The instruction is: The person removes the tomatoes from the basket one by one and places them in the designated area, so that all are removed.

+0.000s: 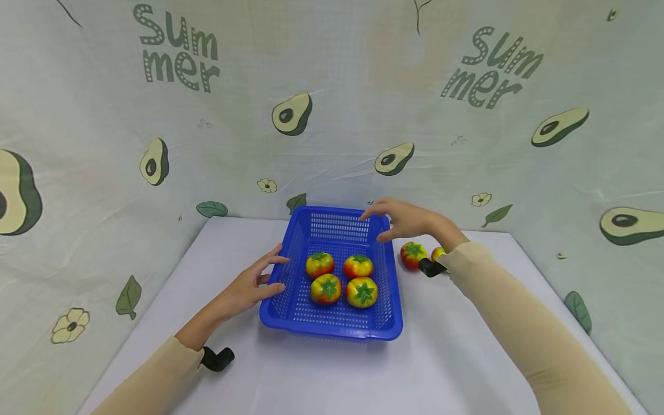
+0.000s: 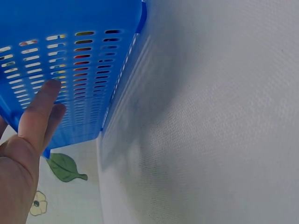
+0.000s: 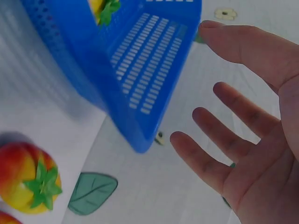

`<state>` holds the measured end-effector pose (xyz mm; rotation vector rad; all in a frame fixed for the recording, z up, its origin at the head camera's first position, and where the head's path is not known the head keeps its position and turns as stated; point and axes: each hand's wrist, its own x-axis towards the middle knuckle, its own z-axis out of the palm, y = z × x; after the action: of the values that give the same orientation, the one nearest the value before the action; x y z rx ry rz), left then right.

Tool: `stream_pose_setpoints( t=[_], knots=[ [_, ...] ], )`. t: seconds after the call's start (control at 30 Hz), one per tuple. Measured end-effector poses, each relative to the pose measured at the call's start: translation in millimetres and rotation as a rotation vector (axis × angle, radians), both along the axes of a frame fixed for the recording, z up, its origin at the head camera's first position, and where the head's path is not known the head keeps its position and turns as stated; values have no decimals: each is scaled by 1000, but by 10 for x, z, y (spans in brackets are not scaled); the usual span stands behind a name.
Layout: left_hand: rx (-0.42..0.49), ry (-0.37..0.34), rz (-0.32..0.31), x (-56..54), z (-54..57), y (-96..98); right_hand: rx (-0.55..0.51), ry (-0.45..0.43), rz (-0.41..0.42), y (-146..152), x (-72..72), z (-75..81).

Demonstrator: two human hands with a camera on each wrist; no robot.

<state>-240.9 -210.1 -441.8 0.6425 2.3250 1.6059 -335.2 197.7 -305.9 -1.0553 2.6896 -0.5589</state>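
L grip [image 1: 246, 291] straddles basket [image 1: 332, 332] at left rim, prob. to steady it; firm hold or light touch, can't tell. R grip [image 1: 407, 220] wide, holding nothing, nr far-right corner. Basket sits on bench [image 1: 456, 351]; 4 toms [image 1: 326, 289] inside, walls presumably stopping any roll. 2 loose toms [image 1: 412, 255] (one part-hidden) on bench, right of basket.
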Motion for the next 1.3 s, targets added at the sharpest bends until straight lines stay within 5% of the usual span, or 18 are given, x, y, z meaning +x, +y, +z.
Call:
stream_pose_setpoints(
  t=[0.77,1.3],
  knots=[
    [-14,22,12,-18,-4,-18,-51,-63,126,-850,-86,-209],
    [1,35,-4,-26,-23,-23,-80,-145,75,-964,-135,-416]
  ],
)
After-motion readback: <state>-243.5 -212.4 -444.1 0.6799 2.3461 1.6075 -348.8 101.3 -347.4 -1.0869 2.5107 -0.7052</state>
